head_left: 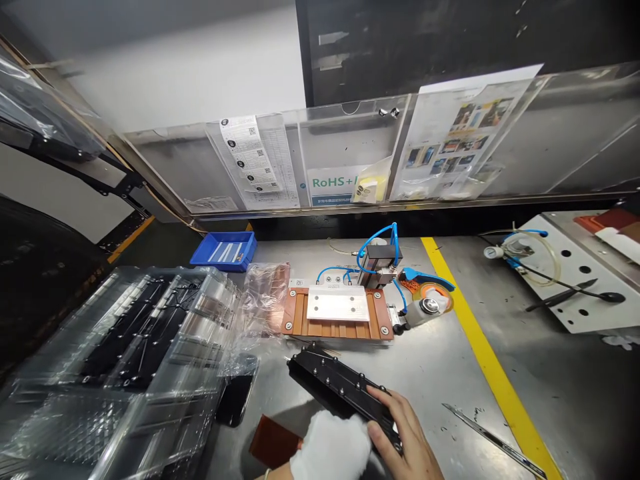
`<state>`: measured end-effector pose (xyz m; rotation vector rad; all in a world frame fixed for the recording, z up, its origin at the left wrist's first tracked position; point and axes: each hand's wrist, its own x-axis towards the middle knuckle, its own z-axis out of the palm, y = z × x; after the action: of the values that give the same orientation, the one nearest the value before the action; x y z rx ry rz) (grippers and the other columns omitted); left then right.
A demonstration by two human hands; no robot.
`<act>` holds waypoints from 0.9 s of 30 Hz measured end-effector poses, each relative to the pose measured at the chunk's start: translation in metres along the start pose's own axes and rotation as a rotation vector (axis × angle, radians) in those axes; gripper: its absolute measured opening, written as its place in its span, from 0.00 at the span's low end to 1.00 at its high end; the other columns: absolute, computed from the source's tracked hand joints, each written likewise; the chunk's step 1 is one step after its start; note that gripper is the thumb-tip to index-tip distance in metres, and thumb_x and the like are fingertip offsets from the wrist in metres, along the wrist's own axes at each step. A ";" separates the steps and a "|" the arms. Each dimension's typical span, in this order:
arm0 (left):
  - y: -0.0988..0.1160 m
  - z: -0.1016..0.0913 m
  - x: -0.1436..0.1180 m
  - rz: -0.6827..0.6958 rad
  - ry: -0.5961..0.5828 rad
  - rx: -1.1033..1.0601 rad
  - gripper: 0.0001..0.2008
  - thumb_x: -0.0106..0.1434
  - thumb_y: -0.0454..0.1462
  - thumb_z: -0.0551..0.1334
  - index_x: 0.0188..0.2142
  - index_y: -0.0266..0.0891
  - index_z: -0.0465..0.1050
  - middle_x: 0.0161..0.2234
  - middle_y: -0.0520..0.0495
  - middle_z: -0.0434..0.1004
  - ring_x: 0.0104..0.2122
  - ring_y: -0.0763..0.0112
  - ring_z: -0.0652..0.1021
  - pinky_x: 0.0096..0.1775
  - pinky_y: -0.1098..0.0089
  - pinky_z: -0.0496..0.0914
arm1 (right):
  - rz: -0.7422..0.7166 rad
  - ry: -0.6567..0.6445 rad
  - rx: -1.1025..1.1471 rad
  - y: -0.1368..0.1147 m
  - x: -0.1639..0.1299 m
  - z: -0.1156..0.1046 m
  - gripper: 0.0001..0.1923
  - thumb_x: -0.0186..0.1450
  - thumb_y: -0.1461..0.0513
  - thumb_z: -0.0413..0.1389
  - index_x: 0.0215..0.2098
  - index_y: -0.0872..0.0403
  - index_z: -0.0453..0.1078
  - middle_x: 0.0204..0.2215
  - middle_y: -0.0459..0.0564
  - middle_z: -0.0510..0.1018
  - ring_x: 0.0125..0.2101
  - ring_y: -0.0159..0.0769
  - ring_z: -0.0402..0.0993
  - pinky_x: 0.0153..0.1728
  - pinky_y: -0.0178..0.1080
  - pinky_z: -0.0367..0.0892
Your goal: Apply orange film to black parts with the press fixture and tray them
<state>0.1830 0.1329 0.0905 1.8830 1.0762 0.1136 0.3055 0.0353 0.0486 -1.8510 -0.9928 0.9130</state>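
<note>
A long black plate-like part (pixel 345 387) with several small screws or studs along it lies tilted at the lower centre. My right hand (pixel 405 433) is closed round its near end, thumb on one side and fingers over the other. Close against the part's near side is my left hand (pixel 285 471), mostly covered by a bunched white cloth or glove (pixel 333 447) that hides its fingers. An orange-brown block (pixel 273 440) is on the table beside my left wrist. Beyond the black part stands a fixture with a brown base (pixel 340 330) and a silver top plate (pixel 337 303).
Clear plastic trays (pixel 170 427) holding black parts (pixel 150 333) are stacked at left, near a dark phone (pixel 237 393). A blue bin (pixel 223 252) stands behind. Blue air tubes (pixel 395 243), a bottle (pixel 429 307), tweezers (pixel 493 440) and a white panel (pixel 575 280) occupy the right.
</note>
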 end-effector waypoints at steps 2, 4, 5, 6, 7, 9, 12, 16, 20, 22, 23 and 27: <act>-0.001 -0.013 0.001 -0.038 -0.055 0.107 0.09 0.61 0.37 0.60 0.39 0.43 0.78 0.36 0.33 0.81 0.38 0.41 0.81 0.48 0.38 0.71 | 0.020 -0.040 -0.006 0.001 -0.002 -0.004 0.29 0.67 0.39 0.47 0.58 0.44 0.67 0.57 0.53 0.65 0.58 0.51 0.59 0.57 0.48 0.58; -0.004 -0.031 0.004 -0.052 -0.129 0.271 0.12 0.61 0.33 0.58 0.43 0.42 0.77 0.39 0.36 0.81 0.41 0.44 0.81 0.48 0.43 0.73 | 0.038 -0.046 0.002 0.000 -0.005 -0.008 0.28 0.68 0.41 0.47 0.58 0.44 0.66 0.57 0.53 0.65 0.58 0.49 0.60 0.57 0.47 0.59; -0.007 -0.041 0.005 -0.051 -0.171 0.373 0.14 0.60 0.31 0.58 0.45 0.42 0.76 0.41 0.37 0.81 0.42 0.44 0.81 0.48 0.44 0.73 | 0.045 -0.034 0.009 -0.002 -0.006 -0.010 0.27 0.69 0.41 0.46 0.58 0.44 0.66 0.57 0.52 0.66 0.58 0.48 0.60 0.56 0.47 0.60; -0.011 -0.050 0.007 -0.051 -0.212 0.479 0.15 0.60 0.30 0.58 0.46 0.40 0.75 0.41 0.36 0.81 0.43 0.44 0.80 0.46 0.45 0.74 | 0.049 -0.016 0.015 -0.004 -0.007 -0.011 0.26 0.69 0.42 0.46 0.57 0.44 0.66 0.56 0.51 0.66 0.58 0.48 0.60 0.56 0.47 0.60; -0.015 -0.058 0.009 -0.055 -0.247 0.583 0.17 0.60 0.28 0.57 0.47 0.39 0.74 0.41 0.36 0.81 0.42 0.43 0.80 0.44 0.45 0.74 | 0.053 0.004 0.019 -0.007 -0.008 -0.012 0.25 0.69 0.42 0.46 0.56 0.43 0.67 0.56 0.50 0.66 0.57 0.47 0.61 0.55 0.47 0.60; -0.024 -0.070 0.011 -0.076 -0.283 0.749 0.18 0.60 0.26 0.55 0.47 0.36 0.73 0.38 0.35 0.81 0.39 0.43 0.81 0.40 0.46 0.75 | 0.066 0.021 0.025 -0.010 -0.009 -0.013 0.24 0.69 0.41 0.46 0.55 0.42 0.68 0.55 0.49 0.67 0.57 0.47 0.62 0.54 0.46 0.61; -0.031 -0.077 0.011 -0.067 -0.285 0.891 0.19 0.61 0.23 0.49 0.45 0.35 0.74 0.36 0.36 0.81 0.38 0.45 0.81 0.40 0.47 0.76 | 0.080 0.046 0.052 -0.011 -0.008 -0.010 0.25 0.68 0.40 0.47 0.53 0.43 0.69 0.54 0.48 0.69 0.56 0.47 0.63 0.53 0.44 0.63; -0.030 -0.073 0.007 0.005 -0.273 0.928 0.17 0.62 0.23 0.49 0.40 0.31 0.76 0.41 0.33 0.79 0.44 0.47 0.79 0.45 0.50 0.74 | 0.079 0.050 0.115 -0.007 -0.007 -0.004 0.26 0.68 0.39 0.46 0.52 0.44 0.70 0.53 0.48 0.71 0.56 0.45 0.64 0.54 0.41 0.63; -0.035 -0.058 0.006 0.025 -0.253 0.872 0.14 0.63 0.26 0.53 0.39 0.31 0.77 0.39 0.34 0.80 0.43 0.50 0.79 0.47 0.52 0.73 | 0.068 0.033 0.157 -0.005 -0.008 0.006 0.28 0.68 0.38 0.46 0.52 0.45 0.70 0.53 0.48 0.71 0.57 0.44 0.63 0.55 0.39 0.62; -0.040 -0.044 0.005 0.044 -0.254 0.827 0.10 0.60 0.27 0.58 0.38 0.31 0.77 0.36 0.34 0.80 0.40 0.49 0.80 0.44 0.53 0.74 | 0.054 0.022 0.181 -0.003 -0.008 0.012 0.29 0.68 0.37 0.46 0.52 0.46 0.70 0.53 0.47 0.72 0.57 0.43 0.63 0.56 0.38 0.61; -0.042 -0.036 0.004 0.060 -0.253 0.801 0.10 0.58 0.28 0.60 0.39 0.31 0.77 0.35 0.33 0.81 0.39 0.49 0.80 0.43 0.54 0.75 | 0.048 0.015 0.191 -0.002 -0.009 0.016 0.29 0.68 0.37 0.47 0.52 0.46 0.71 0.53 0.48 0.72 0.57 0.43 0.63 0.56 0.38 0.60; -0.041 0.005 0.001 0.162 -0.233 0.670 0.14 0.59 0.31 0.61 0.45 0.34 0.76 0.41 0.32 0.81 0.41 0.48 0.80 0.43 0.55 0.74 | 0.012 -0.011 0.199 0.005 -0.008 0.030 0.30 0.68 0.37 0.47 0.51 0.47 0.72 0.51 0.49 0.74 0.56 0.43 0.65 0.56 0.37 0.61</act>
<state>0.1603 0.1376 0.0568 2.5017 0.8558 -0.4149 0.2780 0.0365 0.0341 -1.6883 -0.8658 0.9934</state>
